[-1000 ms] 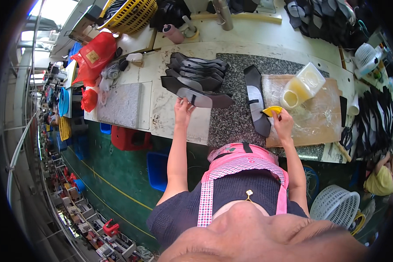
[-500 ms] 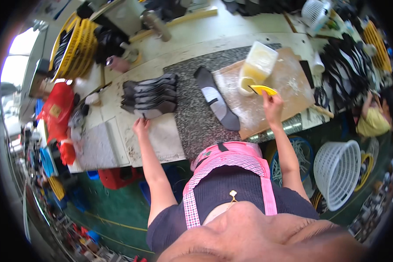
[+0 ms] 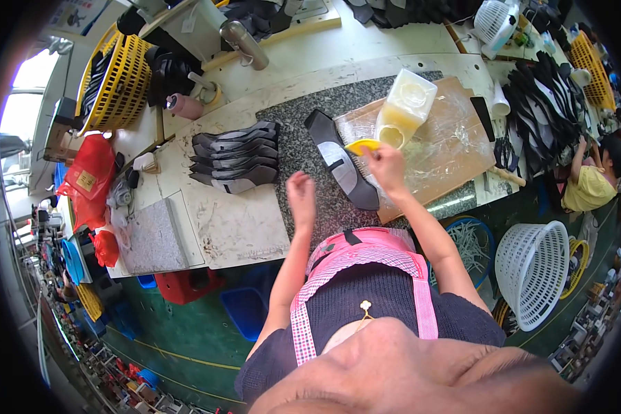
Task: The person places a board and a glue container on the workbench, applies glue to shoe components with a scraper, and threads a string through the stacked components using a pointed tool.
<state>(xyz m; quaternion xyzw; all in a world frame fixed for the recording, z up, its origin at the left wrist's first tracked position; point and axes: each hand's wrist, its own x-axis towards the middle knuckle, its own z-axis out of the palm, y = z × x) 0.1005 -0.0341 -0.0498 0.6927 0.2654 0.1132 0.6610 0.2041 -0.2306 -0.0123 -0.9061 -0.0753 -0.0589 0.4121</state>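
Note:
My right hand (image 3: 386,169) pinches a yellow scraper (image 3: 363,146), whose edge is over or against the upper right side of a curved black-and-grey fabric piece (image 3: 339,169). That piece lies aslant on a speckled stone slab (image 3: 293,138). Just left of it, my left hand (image 3: 301,199) is over the slab, fingers curled in, slightly blurred, nothing visible in them. Beyond the scraper, a translucent plastic container (image 3: 408,103) with yellowish paste inside lies tipped on a smeared brown board (image 3: 455,131). Further left, several similar fabric pieces (image 3: 236,155) lie in an overlapping row.
A yellow basket (image 3: 121,79) and a red plastic bag (image 3: 90,179) stand at the left. Behind the slab are a metal flask (image 3: 243,43) and a pink bottle (image 3: 184,105). Dark strips (image 3: 548,103) pile up at the right, near a person in yellow (image 3: 590,183). A white basket (image 3: 533,276) is below.
My right hand has brought the yellow scraper from the container's mouth left to the fabric piece. My left hand has left the row of pieces and moved right, over the slab.

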